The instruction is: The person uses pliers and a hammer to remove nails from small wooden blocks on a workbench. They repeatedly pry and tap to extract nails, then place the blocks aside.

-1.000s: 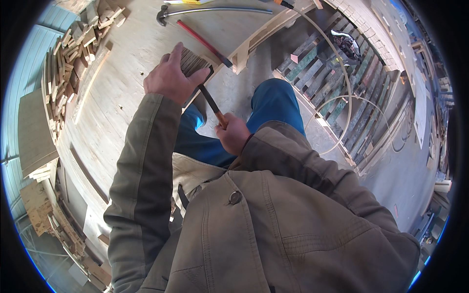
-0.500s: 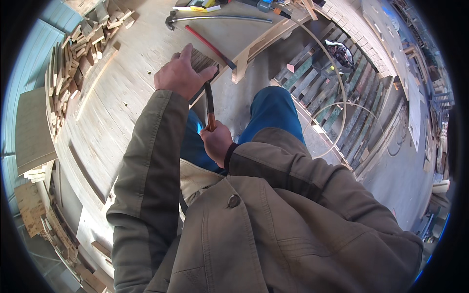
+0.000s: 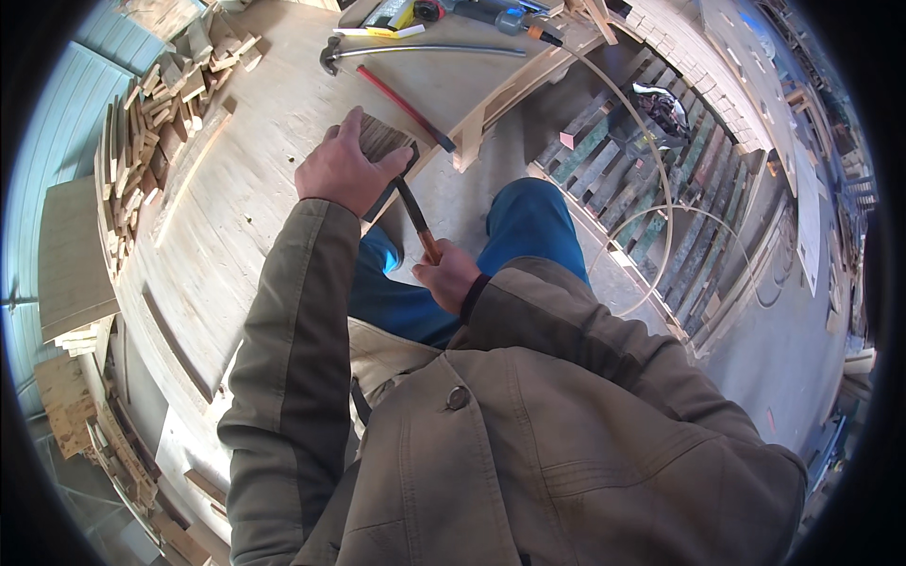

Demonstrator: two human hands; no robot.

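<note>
My left hand [image 3: 342, 168] grips a block of striped, layered wood [image 3: 385, 139] at the workbench's edge, thumb on the near side and fingers along the far side. My right hand [image 3: 447, 278] is closed round the brown wooden handle of a long, dark-bladed hand tool [image 3: 413, 208]; whether it is a chisel or a file cannot be made out. Its blade slants up and left to the block's near edge, beside my left thumb, where the tip is partly hidden. Just beyond the block lies a red bar with a dark end [image 3: 401, 102].
A metal-shafted hammer [image 3: 425, 49], a white-and-yellow marker-like stick [image 3: 382, 32] and a blue-grey power tool [image 3: 500, 17] lie on the workbench [image 3: 269, 151]. Wood offcuts [image 3: 165, 118] are heaped at left. A slatted pallet [image 3: 679, 198] and a looping hose [image 3: 668, 170] are at right.
My right hand has moved a little to the right, so the tool's handle now leans further right. My left hand stays on the block, and the view has shifted slightly.
</note>
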